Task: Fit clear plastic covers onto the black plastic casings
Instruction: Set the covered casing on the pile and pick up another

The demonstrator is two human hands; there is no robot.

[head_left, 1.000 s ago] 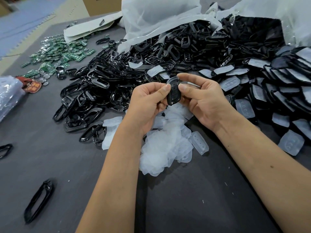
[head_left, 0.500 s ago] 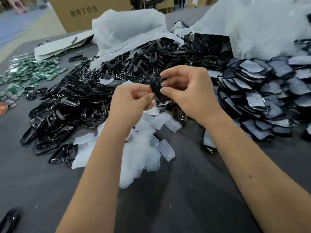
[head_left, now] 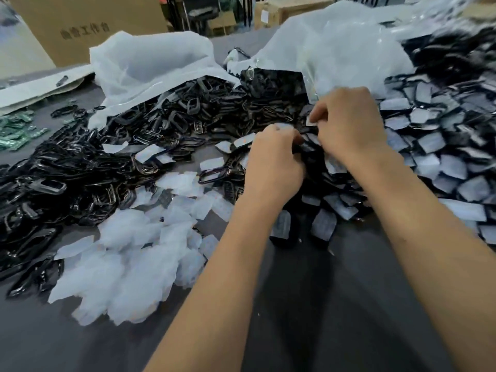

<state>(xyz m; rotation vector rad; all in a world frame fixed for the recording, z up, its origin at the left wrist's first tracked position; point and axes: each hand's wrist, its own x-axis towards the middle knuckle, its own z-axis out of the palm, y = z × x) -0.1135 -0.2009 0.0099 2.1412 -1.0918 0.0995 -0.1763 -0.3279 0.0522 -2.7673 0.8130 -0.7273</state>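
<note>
My left hand (head_left: 273, 159) and my right hand (head_left: 349, 124) meet above the heaps, both with fingers curled round one black casing (head_left: 308, 130), of which only a dark sliver shows between the fingertips. A pale bit of clear cover (head_left: 311, 120) shows at my right fingertips. A heap of loose clear covers (head_left: 128, 253) lies at the lower left. A big pile of bare black casings (head_left: 107, 162) spreads across the left and middle. Casings with covers on them (head_left: 434, 157) are piled at the right.
White plastic bags (head_left: 150, 63) lie behind the piles, and a cardboard box (head_left: 86, 25) stands at the back left. Green circuit boards (head_left: 16, 130) lie at the far left. Dark grey table surface (head_left: 308, 304) shows between my forearms.
The view has swung to the right and up. Both hands moved away from me with the casing, over toward the pile of covered casings, and the casing is now mostly hidden by the fingers.
</note>
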